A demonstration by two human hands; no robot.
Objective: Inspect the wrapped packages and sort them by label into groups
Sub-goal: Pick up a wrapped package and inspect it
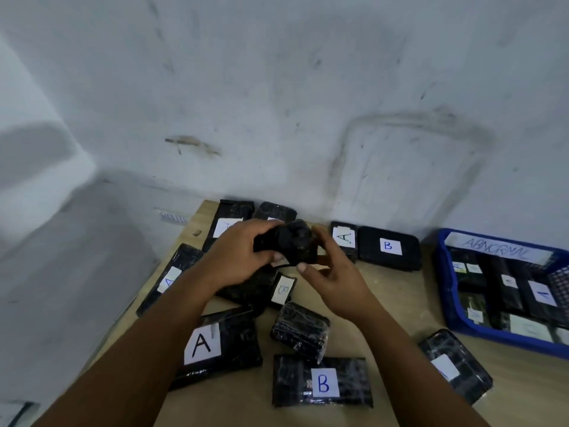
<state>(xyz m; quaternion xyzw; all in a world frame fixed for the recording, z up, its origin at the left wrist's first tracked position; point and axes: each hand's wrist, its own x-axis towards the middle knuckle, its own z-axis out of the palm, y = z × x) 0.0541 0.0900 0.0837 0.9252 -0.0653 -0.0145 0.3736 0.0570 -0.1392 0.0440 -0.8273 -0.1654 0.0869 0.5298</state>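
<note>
Both hands grip one small black package above the table.

The left hand (237, 257) and right hand (332, 272) curl around the wrapped package (288, 243); no label shows on it, so inspection seems in hand. Next it probably needs turning to find the label. The blue tray (446, 288), marked ABNORMAL, holds several labelled packages.

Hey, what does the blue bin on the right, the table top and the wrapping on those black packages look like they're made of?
Blue bin: probably moulded plastic, given its uniform colour and perforated wall. Table: pale wood or laminate, matte with faint grain. Wrapped package: apparently clear plastic film over something black, since it is crinkled and glinting.
</note>
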